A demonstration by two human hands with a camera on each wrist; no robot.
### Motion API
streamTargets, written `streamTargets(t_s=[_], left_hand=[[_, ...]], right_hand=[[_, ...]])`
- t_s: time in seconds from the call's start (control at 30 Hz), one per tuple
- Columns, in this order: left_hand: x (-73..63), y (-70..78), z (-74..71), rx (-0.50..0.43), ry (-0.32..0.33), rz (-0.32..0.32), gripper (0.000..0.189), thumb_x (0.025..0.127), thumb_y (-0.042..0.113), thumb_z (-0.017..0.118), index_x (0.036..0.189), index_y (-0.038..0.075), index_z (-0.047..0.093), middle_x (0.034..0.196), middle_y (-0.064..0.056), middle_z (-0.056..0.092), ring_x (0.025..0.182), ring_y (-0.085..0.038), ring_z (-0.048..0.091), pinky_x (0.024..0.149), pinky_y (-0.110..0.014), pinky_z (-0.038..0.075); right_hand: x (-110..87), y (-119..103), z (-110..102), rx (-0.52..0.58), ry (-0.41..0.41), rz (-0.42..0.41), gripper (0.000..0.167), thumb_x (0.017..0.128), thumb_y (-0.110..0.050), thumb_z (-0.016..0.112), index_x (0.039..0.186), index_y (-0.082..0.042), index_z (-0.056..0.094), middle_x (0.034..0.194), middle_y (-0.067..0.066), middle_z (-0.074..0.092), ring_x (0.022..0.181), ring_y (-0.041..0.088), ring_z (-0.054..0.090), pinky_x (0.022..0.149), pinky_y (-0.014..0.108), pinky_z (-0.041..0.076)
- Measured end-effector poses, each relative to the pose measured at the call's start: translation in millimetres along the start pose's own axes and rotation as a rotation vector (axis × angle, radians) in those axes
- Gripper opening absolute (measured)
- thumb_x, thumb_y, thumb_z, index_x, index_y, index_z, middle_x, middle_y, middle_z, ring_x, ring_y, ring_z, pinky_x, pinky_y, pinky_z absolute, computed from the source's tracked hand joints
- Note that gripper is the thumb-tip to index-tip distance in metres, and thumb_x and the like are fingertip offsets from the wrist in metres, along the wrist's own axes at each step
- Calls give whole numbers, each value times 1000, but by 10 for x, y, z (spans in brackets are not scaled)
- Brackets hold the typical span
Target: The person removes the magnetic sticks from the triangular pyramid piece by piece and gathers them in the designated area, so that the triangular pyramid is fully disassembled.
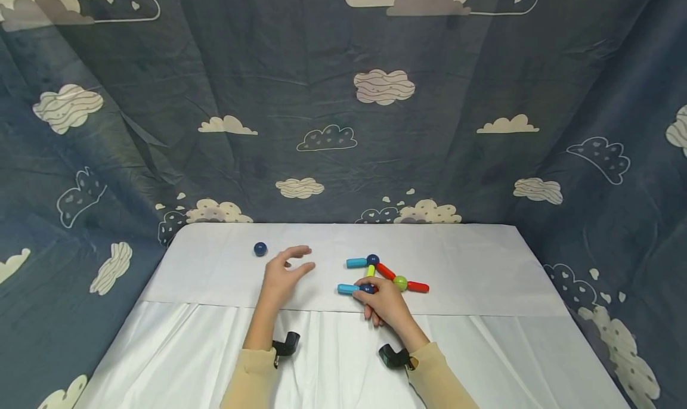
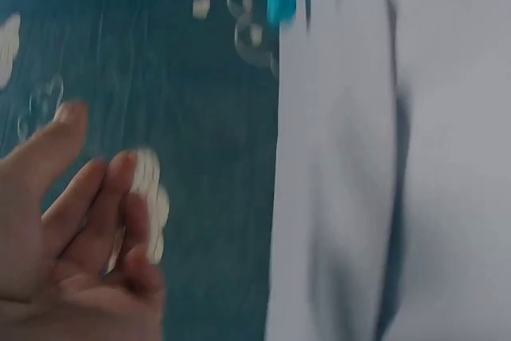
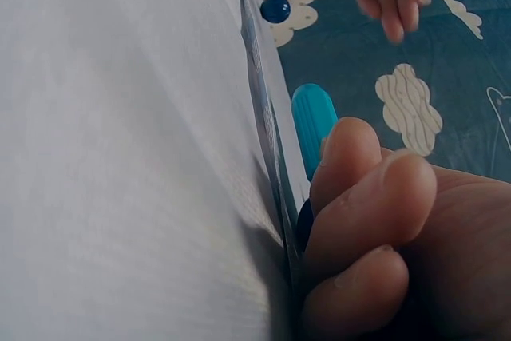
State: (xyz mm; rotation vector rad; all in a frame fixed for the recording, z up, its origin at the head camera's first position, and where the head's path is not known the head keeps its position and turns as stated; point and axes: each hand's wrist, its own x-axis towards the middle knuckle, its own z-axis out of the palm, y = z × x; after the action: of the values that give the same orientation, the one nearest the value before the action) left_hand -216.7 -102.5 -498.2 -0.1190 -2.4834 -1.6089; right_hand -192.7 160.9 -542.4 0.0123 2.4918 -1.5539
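Note:
On the white table lies a joined figure of magnetic sticks and balls. My right hand [image 1: 389, 304] pinches its near dark blue ball [image 1: 367, 288], from which a light blue stick [image 1: 347, 289] points left. A yellow-green stick [image 1: 371, 270] leads to the far dark blue ball [image 1: 373, 260], which also bears another light blue stick [image 1: 356, 263] and a red stick [image 1: 384, 270]. Beyond are a green ball [image 1: 400, 282] and a second red stick [image 1: 418, 287]. My left hand [image 1: 280, 279] holds nothing, its fingers spread and bent, left of the figure. Right fingers partly hide the near joint.
A loose dark blue ball [image 1: 260, 249] rests on the white table [image 1: 467, 266] beyond the left hand. A dark cloud-patterned curtain [image 1: 300, 87] surrounds the back and sides. A black wrist camera [image 1: 394, 356] sits at the right wrist, another camera [image 1: 287, 343] at the left.

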Motion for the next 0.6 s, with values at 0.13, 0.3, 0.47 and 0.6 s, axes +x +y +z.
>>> streamTargets(t_s=[0.13, 0.3, 0.47, 0.6], left_hand=[[-103, -26, 311, 10, -187, -18, 39, 94, 25, 82, 132, 16, 74, 128, -1, 77, 127, -28, 66, 112, -53, 48], [-195, -138, 550, 42, -303, -33, 41, 92, 27, 83, 131, 17, 73, 130, -3, 76, 131, -30, 66, 115, -55, 48], [-222, -200, 691, 101, -332, 9, 34, 93, 24, 82, 126, 18, 75, 122, -5, 77, 123, -29, 68, 110, -55, 50], [-221, -203, 729, 122, -303, 28, 24, 95, 21, 80, 119, 18, 78, 116, -6, 77, 115, -27, 70, 104, -52, 54]], right_hand=[[-8, 2, 0, -2, -4, -9, 27, 98, -27, 78, 121, -15, 73, 54, 3, 61, 34, 10, 50, 40, 21, 43], [-12, 23, 6, 3, -20, -33, 27, 98, -26, 77, 121, -13, 73, 54, 3, 62, 34, 9, 50, 39, 22, 43], [3, 40, -10, -12, -15, -40, 27, 99, -26, 77, 122, -13, 73, 53, 2, 61, 33, 8, 49, 39, 22, 43], [9, 27, -33, -20, -17, -32, 29, 98, -27, 77, 123, -13, 73, 53, 2, 61, 33, 9, 49, 39, 22, 43]])
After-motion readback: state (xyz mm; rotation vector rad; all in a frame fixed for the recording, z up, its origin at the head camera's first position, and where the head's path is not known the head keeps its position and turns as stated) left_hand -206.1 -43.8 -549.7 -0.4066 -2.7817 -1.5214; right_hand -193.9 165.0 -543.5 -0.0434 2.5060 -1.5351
